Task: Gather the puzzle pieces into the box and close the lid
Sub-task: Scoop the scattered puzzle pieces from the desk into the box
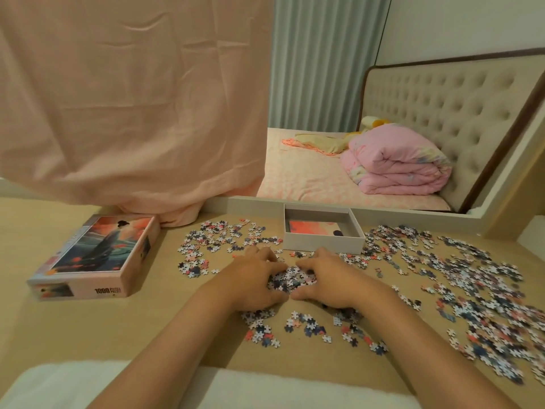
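while the fingers [267, 256] of both hands curl inward, left hand [253, 286] and right hand [330, 283] cup a small heap of pieces [290, 280] between them. thumbs nearly meet on the near side, fingertips close together on the far side. the heap sits on the table [141, 326], just in front of the box [323, 245].

more pieces lie loose: a patch left of the box, a few by the wrists, a big spread on the right reaching toward the table edge.

box is white, open, upright, at the far edge of the table. inside it lies a pink-orange printed sheet with a dark spot.

lid [97, 255] lies picture side up, well left of the hands and apart from the box. picture shows a figure in a dark robe against orange. its near side reads "1000"; the word next to it is too blurred to read.

table is tan, wood-look. pink cloth [132, 98] hangs over the far left, its hem touching the table behind the lid. white cloth [59, 385] runs along the near edge under the forearms.

beyond the table: bed [303, 178] with pink sheet, folded pink quilt [395, 163], tufted beige headboard [448, 104], grey-green curtain [321, 60].
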`<state>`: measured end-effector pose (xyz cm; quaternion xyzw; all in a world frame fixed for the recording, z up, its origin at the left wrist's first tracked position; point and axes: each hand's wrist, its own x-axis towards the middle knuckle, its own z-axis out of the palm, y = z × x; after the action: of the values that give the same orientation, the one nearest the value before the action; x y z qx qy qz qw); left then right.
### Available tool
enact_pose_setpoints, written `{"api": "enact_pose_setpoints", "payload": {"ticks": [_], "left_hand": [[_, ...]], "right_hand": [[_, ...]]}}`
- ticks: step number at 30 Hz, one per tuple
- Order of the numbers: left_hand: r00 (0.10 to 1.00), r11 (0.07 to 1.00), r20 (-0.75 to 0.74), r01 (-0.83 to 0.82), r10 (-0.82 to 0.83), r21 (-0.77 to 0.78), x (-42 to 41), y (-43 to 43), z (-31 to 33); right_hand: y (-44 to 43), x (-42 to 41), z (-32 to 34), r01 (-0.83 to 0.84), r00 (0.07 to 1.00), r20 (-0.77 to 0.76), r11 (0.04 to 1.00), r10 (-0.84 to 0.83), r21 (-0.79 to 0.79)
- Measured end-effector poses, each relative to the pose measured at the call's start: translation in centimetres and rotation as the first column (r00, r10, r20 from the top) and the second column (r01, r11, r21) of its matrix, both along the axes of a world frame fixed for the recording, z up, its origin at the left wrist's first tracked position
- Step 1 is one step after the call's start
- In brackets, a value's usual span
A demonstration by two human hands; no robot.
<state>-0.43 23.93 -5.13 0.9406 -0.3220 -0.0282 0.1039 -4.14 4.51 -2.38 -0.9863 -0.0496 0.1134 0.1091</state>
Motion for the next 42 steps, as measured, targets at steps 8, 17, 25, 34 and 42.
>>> {"api": "enact_pose_setpoints", "payload": {"ticks": [8,17,25,34,42], "left_hand": [[0.998,0.980,0.058,0.004,0.008,-0.198,-0.1,-0.6,0.0],[0.994,0.938,-0.049,-0.106,0.095,-0.329,1.3,-1.5,0.9],[0.997,0.898,0.001,-0.072,0.081,-0.434,5.6,-5.4,5.4],[0.997,0.915,0.020,-0.061,0.075,-0.400,9.7,-8.8,4.5],[0.990,0.941,0.090,-0.075,0.111,-0.329,9.4,-7.7,2.6]], "right_hand": [[1.2,1.6,1.1,-0.001,1.000,0.009,0.988,0.000,0.155],[0.1,2.9,1.3,-0.022,0.993,0.114,0.951,-0.014,0.308],[-3.6,5.4,4.0,0.041,0.931,0.290,0.850,-0.224,0.526],[-5.4,8.2,1.4,0.016,0.904,0.374,0.892,-0.206,0.452],[-6.1,7.8,0.6,0.032,0.929,0.326,0.917,-0.174,0.398]]}}
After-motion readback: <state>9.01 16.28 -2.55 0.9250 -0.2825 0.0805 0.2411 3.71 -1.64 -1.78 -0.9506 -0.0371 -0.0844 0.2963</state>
